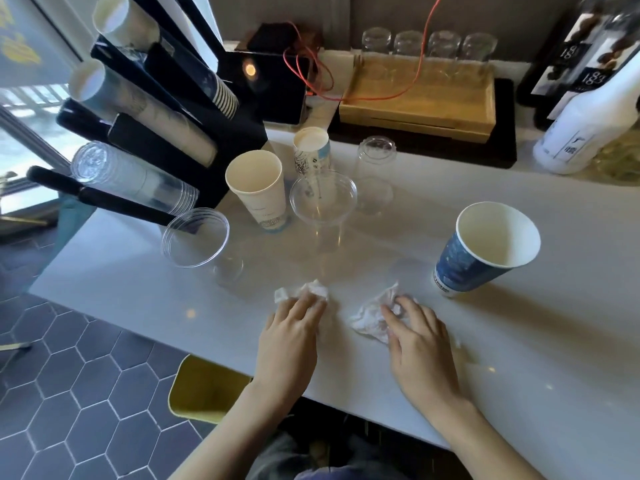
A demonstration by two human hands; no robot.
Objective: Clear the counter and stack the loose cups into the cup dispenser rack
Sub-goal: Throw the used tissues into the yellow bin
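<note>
My left hand (294,332) lies on a crumpled white tissue (313,289) near the white counter's (519,341) front edge, fingers curled over it. My right hand (415,337) rests on a second crumpled tissue (369,318). Loose cups stand behind them: a blue paper cup (460,268) at right, a white paper cup (258,188), an upside-down patterned paper cup (311,150), and clear plastic cups (195,237) (323,199) (375,168). The black cup dispenser rack (180,133) at left holds stacks of paper and clear cups.
A wooden tray (415,98) with upturned glasses sits at the back, red cables across it. A white bottle (581,133) stands at the back right. A yellow stool (204,389) is below the counter's front edge, over a dark hexagon-tiled floor.
</note>
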